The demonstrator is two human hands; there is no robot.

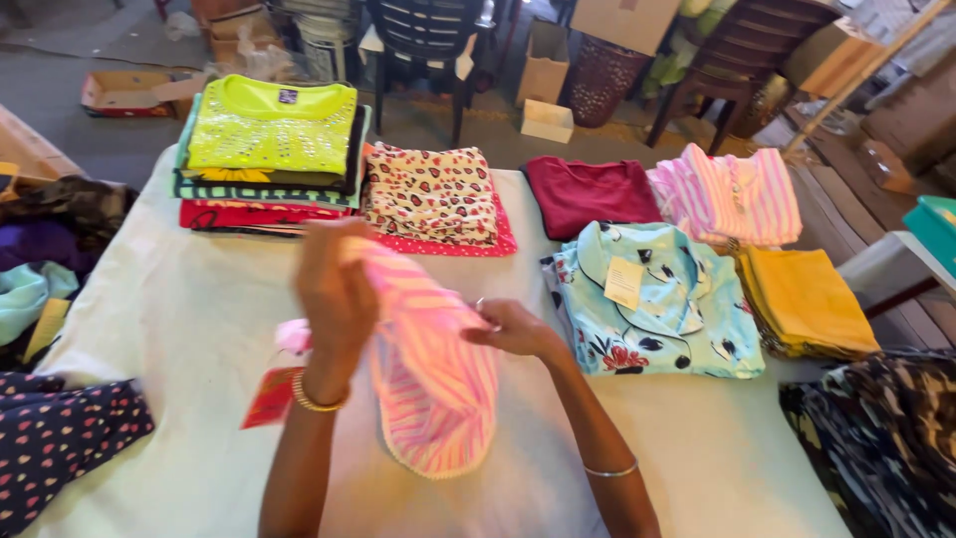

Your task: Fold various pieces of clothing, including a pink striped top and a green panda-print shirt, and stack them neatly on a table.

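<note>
While both hands are up over the counter (199,329), the pink striped garment (433,384) hangs between them. Left hand (337,294) is raised, back to the camera, grip closed on the garment's upper left edge; fingers mostly hidden behind the hand. Right hand (513,327) pinches the upper right edge, grip narrow, fingers closed on the cloth. Most of the garment drops below and between the two grips, lower hem rounded, just above or touching the counter, can't tell which. Fabric: pink and white stripes, bunched and folded at the top, stripes running diagonally lower down. Red tag (271,397) hangs by the left wrist, near a gold bangle (317,401). Counter has a pale cloth cover. Behind the hands: stack topped by a neon yellow shirt (271,125), a heart-print stack (430,194), a light blue floral shirt (652,299), a mustard stack (807,299).
</note>
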